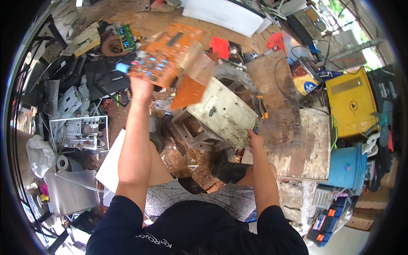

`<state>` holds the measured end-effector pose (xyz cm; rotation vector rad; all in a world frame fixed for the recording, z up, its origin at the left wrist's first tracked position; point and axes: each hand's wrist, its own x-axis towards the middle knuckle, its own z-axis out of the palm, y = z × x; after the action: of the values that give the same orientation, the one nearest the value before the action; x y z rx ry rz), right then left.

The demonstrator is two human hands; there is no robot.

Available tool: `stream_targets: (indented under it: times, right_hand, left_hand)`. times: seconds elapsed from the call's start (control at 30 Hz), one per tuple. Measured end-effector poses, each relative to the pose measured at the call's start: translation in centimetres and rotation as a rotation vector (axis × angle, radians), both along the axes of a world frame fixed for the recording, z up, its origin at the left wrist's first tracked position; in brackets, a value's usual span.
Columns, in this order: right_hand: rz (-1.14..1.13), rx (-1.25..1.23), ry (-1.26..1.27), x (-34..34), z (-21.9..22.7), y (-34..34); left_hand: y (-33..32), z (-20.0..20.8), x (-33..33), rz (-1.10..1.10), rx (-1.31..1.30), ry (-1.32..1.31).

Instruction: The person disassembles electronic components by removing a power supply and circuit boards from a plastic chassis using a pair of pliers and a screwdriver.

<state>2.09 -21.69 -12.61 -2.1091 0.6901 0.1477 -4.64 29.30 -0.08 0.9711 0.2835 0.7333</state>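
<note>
My left hand [142, 87] is raised with its fingers closed on the near edge of an orange circuit board [170, 53]. Blue components and a dark chip stand on the board, and it is slightly blurred. A ribbon of fine wires [191, 57] joins it to a second orange sheet [193, 91], which hangs over the far left end of a dirty off-white panel [225, 110]. My right hand [255, 142] grips that panel at its near right edge; the fingertips are partly hidden. The panel lies tilted over a grey metal frame [193, 131].
Yellow-handled pliers [262, 108] lie right of the panel, beside a worn wooden board [274, 97]. A yellow metal case [352, 104] and blue bin [346, 168] stand at right. Scrap metal casings [83, 132] crowd the left. A white foam block [225, 15] is at the back.
</note>
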Motion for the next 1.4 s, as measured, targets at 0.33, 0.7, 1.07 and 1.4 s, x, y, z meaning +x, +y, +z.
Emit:
stream_targets:
  times: [0.33, 0.7, 1.07, 1.4]
  right_hand:
    - [0.006, -0.430, -0.210, -1.9, 4.4, 3.2]
    - [0.736, -0.587, -0.276, -3.3, 10.6, 6.7]
    - [1.080, -0.696, -0.297, -4.8, 10.6, 7.9]
    - [0.980, -0.482, -0.331, -5.3, 10.0, 8.1]
  left_hand:
    - [1.5, -0.3, -0.1, 0.137, 0.173, -0.009]
    - [-1.0, 2.1, -0.1, 0.112, 0.246, 0.037]
    - [-1.4, 0.0, 0.1, 0.203, 0.367, 0.377]
    - [-2.4, 0.8, -1.2, 0.231, 0.408, 0.305]
